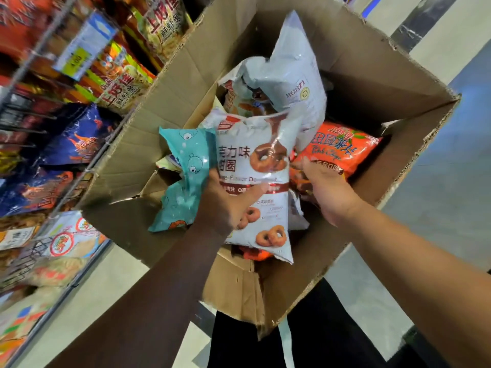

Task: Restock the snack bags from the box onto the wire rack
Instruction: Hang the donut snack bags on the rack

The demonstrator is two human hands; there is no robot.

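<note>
Head view, down into the box (pixel 372 75) — my left hand (pixel 228 205) grips the white doughnut bag (pixel 255 160), thumb across its front, teal bag (pixel 186 168) alongside. My right hand (pixel 326 192) rests on the orange bag (pixel 342 152) — grip unclear, fingertips hidden. Wire rack (pixel 24 112) stands left.

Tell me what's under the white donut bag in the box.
Beneath the lower edge of the white donut bag, an orange bag pokes out. Everything else under it is covered.
</note>
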